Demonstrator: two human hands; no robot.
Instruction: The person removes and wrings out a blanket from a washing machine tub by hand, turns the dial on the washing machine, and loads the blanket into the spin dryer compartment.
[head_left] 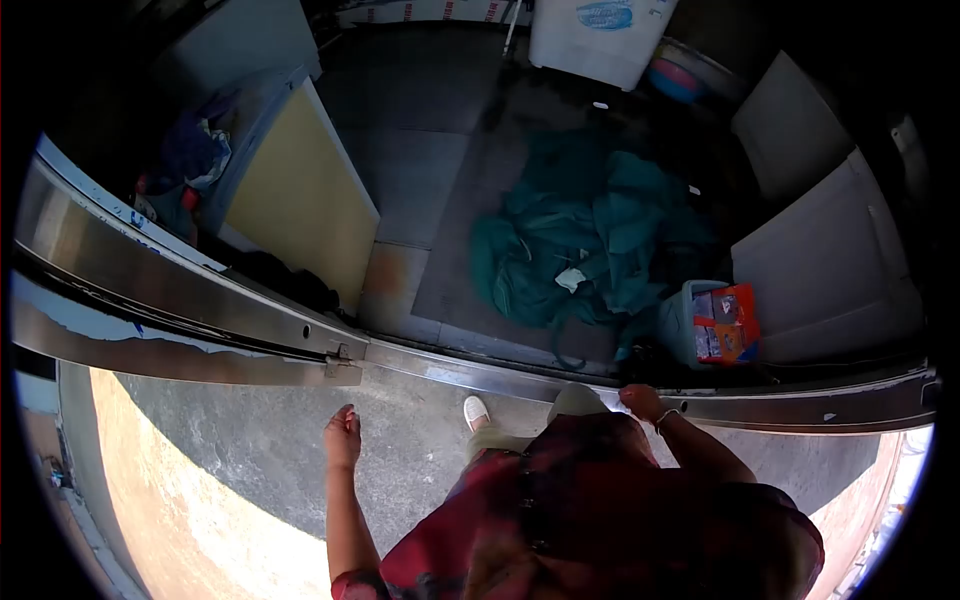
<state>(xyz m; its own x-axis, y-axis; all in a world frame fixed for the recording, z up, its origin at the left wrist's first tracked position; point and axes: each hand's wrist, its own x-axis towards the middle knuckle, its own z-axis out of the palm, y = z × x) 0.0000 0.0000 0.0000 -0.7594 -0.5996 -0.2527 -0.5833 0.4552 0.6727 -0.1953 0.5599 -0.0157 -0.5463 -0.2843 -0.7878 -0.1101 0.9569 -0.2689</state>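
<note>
My left hand [343,437] hangs over the grey concrete floor, left of my body, with its fingers curled; whether anything is in them is too small to tell. On the right, my right hand [641,402] is closed at the edge of the metal door sill [500,381], a bracelet on its wrist. What it holds, if anything, is hidden. Beyond the sill lies a crumpled pile of green cloth [630,220] on the dark floor, with a small white scrap [570,279] on it.
A bin [679,322] with a red-orange box [728,322] stands just inside at the right. Grey panels [820,250] lean behind it. A yellowish panel [300,190] and a metal door edge [180,270] are at the left. A white appliance [595,45] stands at the back.
</note>
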